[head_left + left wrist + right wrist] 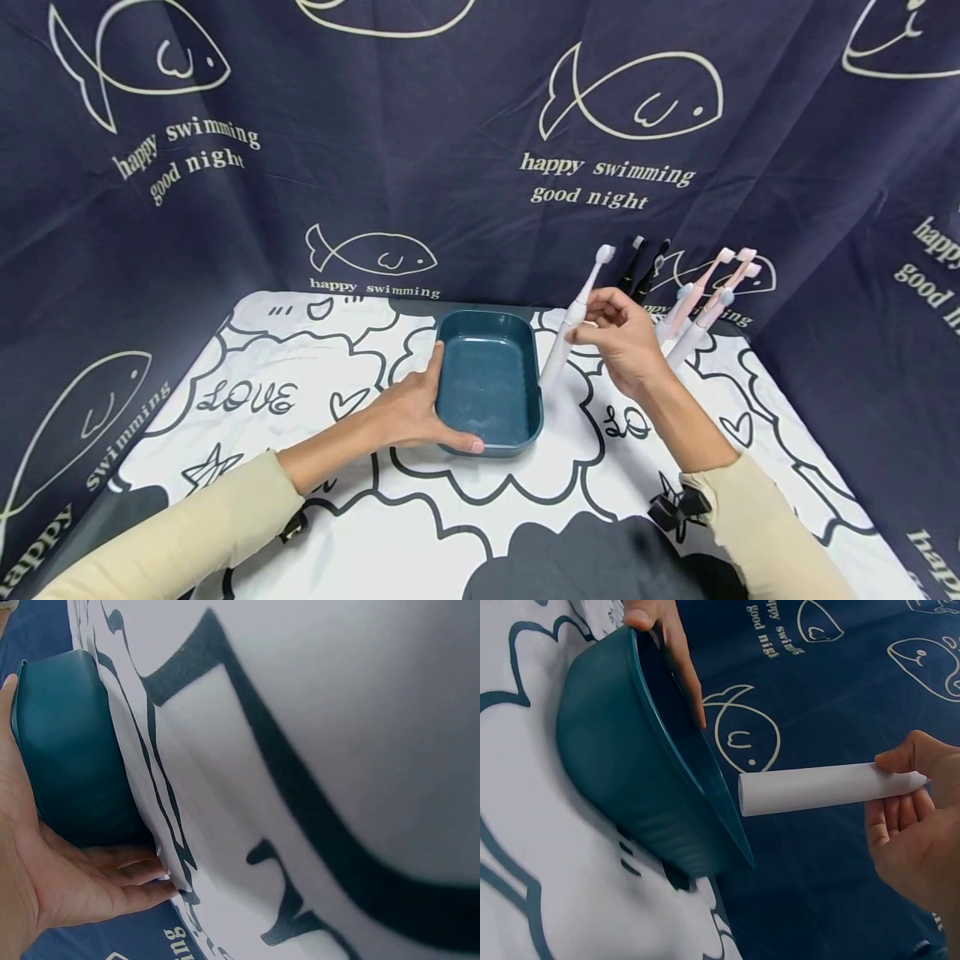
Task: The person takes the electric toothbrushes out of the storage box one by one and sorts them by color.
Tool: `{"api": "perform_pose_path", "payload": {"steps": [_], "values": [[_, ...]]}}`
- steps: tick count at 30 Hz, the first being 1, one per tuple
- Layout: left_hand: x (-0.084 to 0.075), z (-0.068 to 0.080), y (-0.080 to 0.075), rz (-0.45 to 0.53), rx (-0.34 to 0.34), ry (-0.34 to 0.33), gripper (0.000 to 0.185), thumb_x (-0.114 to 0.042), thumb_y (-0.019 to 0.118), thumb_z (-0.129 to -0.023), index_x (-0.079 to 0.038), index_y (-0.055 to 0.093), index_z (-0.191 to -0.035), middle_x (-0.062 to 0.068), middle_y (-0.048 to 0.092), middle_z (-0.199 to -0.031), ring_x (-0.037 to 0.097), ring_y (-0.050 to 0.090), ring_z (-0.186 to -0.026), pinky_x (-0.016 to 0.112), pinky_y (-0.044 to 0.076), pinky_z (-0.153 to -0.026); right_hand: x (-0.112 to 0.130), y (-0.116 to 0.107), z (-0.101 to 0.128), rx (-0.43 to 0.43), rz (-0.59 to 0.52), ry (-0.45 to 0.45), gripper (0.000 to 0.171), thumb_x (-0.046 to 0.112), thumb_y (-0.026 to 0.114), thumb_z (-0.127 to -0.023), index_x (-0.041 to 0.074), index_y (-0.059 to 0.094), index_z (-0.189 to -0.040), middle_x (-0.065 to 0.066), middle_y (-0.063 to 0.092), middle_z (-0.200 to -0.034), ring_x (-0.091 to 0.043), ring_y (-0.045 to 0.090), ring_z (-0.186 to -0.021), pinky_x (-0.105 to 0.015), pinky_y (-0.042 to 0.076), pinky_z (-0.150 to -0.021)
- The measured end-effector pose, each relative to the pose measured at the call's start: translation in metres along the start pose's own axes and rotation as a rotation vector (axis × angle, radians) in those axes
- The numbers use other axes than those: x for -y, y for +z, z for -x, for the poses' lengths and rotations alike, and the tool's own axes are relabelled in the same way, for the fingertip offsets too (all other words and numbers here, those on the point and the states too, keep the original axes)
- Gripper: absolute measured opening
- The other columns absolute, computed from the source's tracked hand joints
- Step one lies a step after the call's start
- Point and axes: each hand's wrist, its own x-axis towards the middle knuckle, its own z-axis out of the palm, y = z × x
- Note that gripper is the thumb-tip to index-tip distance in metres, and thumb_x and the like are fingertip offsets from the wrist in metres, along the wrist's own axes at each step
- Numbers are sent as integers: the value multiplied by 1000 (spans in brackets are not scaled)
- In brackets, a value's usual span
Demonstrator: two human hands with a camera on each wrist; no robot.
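Observation:
A white electric toothbrush (567, 329) leans in my right hand (624, 337), which pinches it between thumb and fingers. Its brush head points up and back, and its flat lower end comes down beside the right rim of a dark teal rectangular box (491, 379). The inside of the box shows no objects. My left hand (412, 408) rests against the box's near left corner, thumb stretched along the front rim and index finger along the left side. In the left wrist view its other fingers (139, 881) lie nearly straight beside the box wall, down at the tablecloth.
Behind my right hand stand several pink and white electric toothbrushes (705, 300) and black ones (643, 271), their lower parts partly hidden. A white cloth (300, 367) with black drawings covers the table. Dark blue fish-print curtains (465, 150) hang at the back and sides.

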Motion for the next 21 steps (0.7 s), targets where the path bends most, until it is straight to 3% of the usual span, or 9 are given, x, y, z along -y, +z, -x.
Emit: {"api": "perform_pose_path", "payload": {"steps": [8,14,21], "values": [[0,0,-1,-3,2,1,176,-88,94,-62,-11,-11,-182,33,53,-168,42,62,-149,57,58,-113,10,-22,14,-61,-43,-59,57,-38,63,-74,13,72,-98,5,72,-92,-9,68,-87,-21,62,-80],[0,2,-2,6,7,4,176,-87,94,-63,-10,-11,-181,33,51,-169,42,62,-150,57,57,-114,16,-39,20,-132,-23,-119,59,-40,64,-72,12,72,-97,5,68,-94,-9,61,-87,-17,58,-79],[-1,2,-1,17,12,4,176,-87,94,-63,-12,-12,-182,32,52,-170,41,62,-149,57,58,-113,18,-60,29,-190,-24,-145,59,-42,61,-71,10,73,-99,3,70,-96,-9,63,-88,-16,58,-80]]}}
